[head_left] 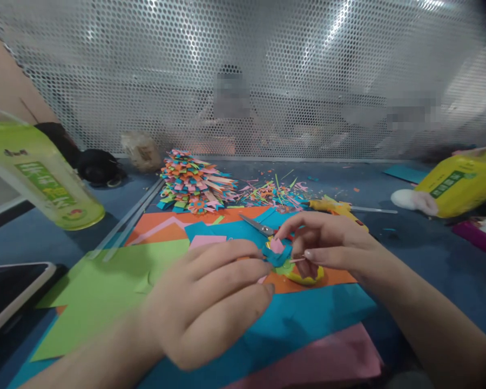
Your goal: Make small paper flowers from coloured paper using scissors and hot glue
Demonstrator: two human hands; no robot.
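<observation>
My left hand (218, 297) is closed, its fingers curled together, with the fingertips at small cut paper pieces (277, 248) in blue, pink and green. Whatever lies inside its grip is hidden. Opposite it, my right hand (328, 243) pinches a thin pinkish paper strip (297, 261) between thumb and fingers. Just behind the hands lies a pair of scissors (260, 225), blades pointing back left; its handles are partly covered. Something yellow and curved (308, 276) shows below my right fingers. Beneath everything are coloured paper sheets (308, 313).
A cone of layered paper curls (192, 183) stands behind, beside a heap of paper scraps (273, 193). A yellow glue gun (332, 206) lies right of them. Clear glue sticks (129, 219), a green bottle (44, 173) and a phone (14, 292) are left; a yellow bottle (457, 181) lies right.
</observation>
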